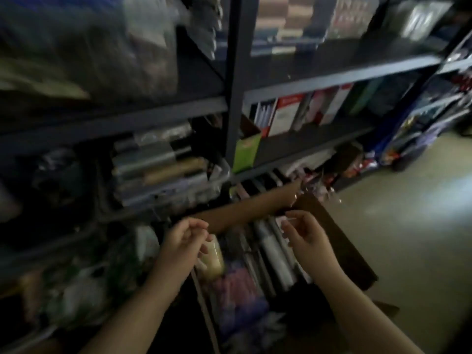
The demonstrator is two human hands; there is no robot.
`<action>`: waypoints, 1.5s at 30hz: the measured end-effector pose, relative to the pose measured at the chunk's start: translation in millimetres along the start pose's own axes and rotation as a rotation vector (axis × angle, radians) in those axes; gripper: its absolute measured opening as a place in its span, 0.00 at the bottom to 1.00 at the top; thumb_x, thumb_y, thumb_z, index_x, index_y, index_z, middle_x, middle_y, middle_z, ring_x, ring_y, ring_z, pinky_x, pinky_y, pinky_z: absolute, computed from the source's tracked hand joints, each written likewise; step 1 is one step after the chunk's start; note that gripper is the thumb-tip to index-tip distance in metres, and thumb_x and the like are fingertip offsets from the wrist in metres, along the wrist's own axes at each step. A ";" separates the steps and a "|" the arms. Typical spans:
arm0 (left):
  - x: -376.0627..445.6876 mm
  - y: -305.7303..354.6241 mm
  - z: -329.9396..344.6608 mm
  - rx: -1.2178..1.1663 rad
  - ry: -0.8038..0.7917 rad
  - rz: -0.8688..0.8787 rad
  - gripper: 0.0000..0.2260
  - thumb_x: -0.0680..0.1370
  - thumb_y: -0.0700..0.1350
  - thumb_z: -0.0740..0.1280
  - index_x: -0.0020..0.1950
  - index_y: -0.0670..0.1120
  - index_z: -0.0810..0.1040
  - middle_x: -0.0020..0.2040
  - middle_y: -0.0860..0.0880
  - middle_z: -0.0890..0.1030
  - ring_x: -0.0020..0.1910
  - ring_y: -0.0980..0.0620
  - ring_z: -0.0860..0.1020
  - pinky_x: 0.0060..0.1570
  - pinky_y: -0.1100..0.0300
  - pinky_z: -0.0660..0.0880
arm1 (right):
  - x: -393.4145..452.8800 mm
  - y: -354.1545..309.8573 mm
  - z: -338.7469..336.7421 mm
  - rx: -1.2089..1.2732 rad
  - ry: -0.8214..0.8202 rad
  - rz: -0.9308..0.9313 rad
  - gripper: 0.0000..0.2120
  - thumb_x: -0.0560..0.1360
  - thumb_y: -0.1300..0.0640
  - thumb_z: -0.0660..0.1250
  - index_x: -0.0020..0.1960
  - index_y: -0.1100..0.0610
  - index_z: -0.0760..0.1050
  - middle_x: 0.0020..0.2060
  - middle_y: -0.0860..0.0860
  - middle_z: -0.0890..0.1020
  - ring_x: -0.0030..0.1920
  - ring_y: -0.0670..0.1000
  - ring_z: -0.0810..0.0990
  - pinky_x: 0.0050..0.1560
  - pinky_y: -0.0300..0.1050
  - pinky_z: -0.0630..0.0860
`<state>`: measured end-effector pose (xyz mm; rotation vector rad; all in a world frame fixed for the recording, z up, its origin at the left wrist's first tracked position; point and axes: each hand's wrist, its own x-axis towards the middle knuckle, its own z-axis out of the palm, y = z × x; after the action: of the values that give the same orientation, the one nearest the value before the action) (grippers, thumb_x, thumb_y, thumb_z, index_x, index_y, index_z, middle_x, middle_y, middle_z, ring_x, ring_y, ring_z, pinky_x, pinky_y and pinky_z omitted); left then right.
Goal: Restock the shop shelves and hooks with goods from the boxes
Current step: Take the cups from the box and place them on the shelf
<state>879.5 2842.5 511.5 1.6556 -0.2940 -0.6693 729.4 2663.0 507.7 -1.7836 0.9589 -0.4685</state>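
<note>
Fingers (201,229) of both hands loosely curled, apparently empty, above cardboard box (339,238)

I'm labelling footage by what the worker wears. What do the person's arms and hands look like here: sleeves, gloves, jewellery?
Both forearms are bare as far as the picture shows, with no sleeve in sight. The left hand and the right hand wear no gloves. No watch, bracelet or ring can be made out, though the picture is dim and blurred, so a thin ring could be missed.
</note>
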 end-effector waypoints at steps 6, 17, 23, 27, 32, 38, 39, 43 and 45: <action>-4.3 -82.1 51.3 0.063 -0.016 -0.282 0.08 0.79 0.36 0.62 0.43 0.46 0.74 0.36 0.46 0.79 0.26 0.58 0.75 0.27 0.66 0.71 | -16.1 91.7 -0.8 -0.162 -0.110 0.300 0.09 0.78 0.52 0.65 0.57 0.51 0.73 0.44 0.50 0.81 0.45 0.50 0.81 0.47 0.48 0.78; -1.1 -150.5 89.0 0.128 0.133 -0.576 0.06 0.78 0.39 0.64 0.43 0.50 0.74 0.46 0.44 0.80 0.45 0.48 0.78 0.43 0.58 0.72 | -4.9 163.4 25.3 -0.353 -0.357 0.436 0.12 0.79 0.56 0.64 0.62 0.55 0.71 0.48 0.52 0.80 0.47 0.50 0.79 0.39 0.38 0.71; 5.1 -170.7 82.9 0.166 0.218 -0.603 0.03 0.78 0.42 0.65 0.46 0.48 0.73 0.47 0.44 0.79 0.46 0.46 0.78 0.42 0.57 0.72 | 14.8 170.5 53.1 -0.429 -0.487 0.450 0.17 0.78 0.55 0.65 0.65 0.58 0.69 0.56 0.57 0.80 0.55 0.56 0.78 0.50 0.44 0.73; 18.9 -178.5 71.9 0.178 0.268 -0.601 0.07 0.78 0.39 0.63 0.55 0.47 0.72 0.47 0.48 0.78 0.50 0.46 0.78 0.45 0.57 0.72 | 45.5 171.3 81.7 -0.463 -0.521 0.364 0.27 0.75 0.50 0.69 0.70 0.55 0.64 0.63 0.54 0.76 0.61 0.54 0.76 0.54 0.43 0.72; 30.1 -188.5 63.7 0.153 0.272 -0.594 0.12 0.78 0.38 0.63 0.61 0.45 0.72 0.50 0.47 0.77 0.52 0.44 0.78 0.47 0.57 0.71 | 84.2 172.2 124.1 -0.545 -0.477 0.396 0.45 0.71 0.42 0.71 0.77 0.55 0.50 0.73 0.60 0.59 0.71 0.62 0.64 0.68 0.56 0.68; 23.4 -197.1 61.5 0.094 0.248 -0.586 0.06 0.79 0.40 0.63 0.55 0.47 0.73 0.49 0.47 0.78 0.47 0.48 0.78 0.41 0.58 0.72 | 90.0 180.6 153.9 -0.545 -0.357 0.508 0.50 0.67 0.44 0.75 0.77 0.56 0.48 0.71 0.61 0.54 0.70 0.65 0.61 0.67 0.56 0.67; 22.6 -197.6 61.1 0.085 0.247 -0.587 0.06 0.79 0.40 0.63 0.54 0.48 0.73 0.48 0.48 0.78 0.45 0.50 0.78 0.39 0.59 0.71 | 90.4 182.1 154.8 -0.545 -0.348 0.501 0.49 0.67 0.44 0.75 0.76 0.56 0.50 0.70 0.61 0.55 0.70 0.65 0.62 0.66 0.57 0.68; 21.5 -194.5 59.1 0.092 0.245 -0.601 0.06 0.78 0.40 0.64 0.53 0.49 0.74 0.50 0.47 0.79 0.48 0.48 0.78 0.45 0.55 0.76 | 84.8 180.6 140.5 -0.437 -0.339 0.448 0.44 0.66 0.43 0.75 0.74 0.55 0.58 0.71 0.58 0.57 0.66 0.63 0.69 0.65 0.52 0.71; 21.7 -188.4 60.7 0.082 0.238 -0.604 0.07 0.77 0.42 0.66 0.53 0.50 0.74 0.52 0.46 0.79 0.51 0.48 0.78 0.53 0.50 0.76 | 71.0 170.3 123.5 -0.363 -0.340 0.372 0.42 0.66 0.44 0.76 0.74 0.54 0.61 0.71 0.56 0.61 0.64 0.58 0.71 0.60 0.43 0.71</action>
<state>828.8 2819.7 320.3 1.8938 0.3721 -0.8993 791.3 2651.9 294.8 -1.8636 1.1464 0.2535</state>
